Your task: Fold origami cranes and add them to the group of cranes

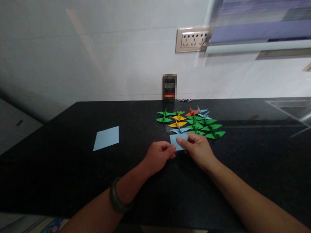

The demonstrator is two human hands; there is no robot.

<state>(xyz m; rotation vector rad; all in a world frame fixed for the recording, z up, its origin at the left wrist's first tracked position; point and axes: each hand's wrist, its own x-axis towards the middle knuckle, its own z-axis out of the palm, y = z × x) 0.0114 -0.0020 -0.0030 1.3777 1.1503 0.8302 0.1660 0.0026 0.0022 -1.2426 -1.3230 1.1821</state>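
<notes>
A small light-blue piece of origami paper [175, 139], looking folded, is held up over the dark countertop. My right hand [199, 147] pinches its right side, the thumb lying flat across the front. At the lower left corner, my left hand [160, 154] grips it between thumb and fingers. Just behind the paper is a light-blue paper crane [180, 130], partly covered by it. Farther left, a larger light-blue sheet [107, 138] lies flat. Behind my hands stand several folded cranes: green ones [215, 133], yellow ones [178, 124] and an orange one [192, 112].
The black countertop [73, 174] runs back to a tiled wall. A phone-like upright object [169, 87], blurred out, leans there, with a beaded strand [185, 100] beside it. A socket panel [191, 40] is on the wall. A glassy edge [289, 111] shows at right.
</notes>
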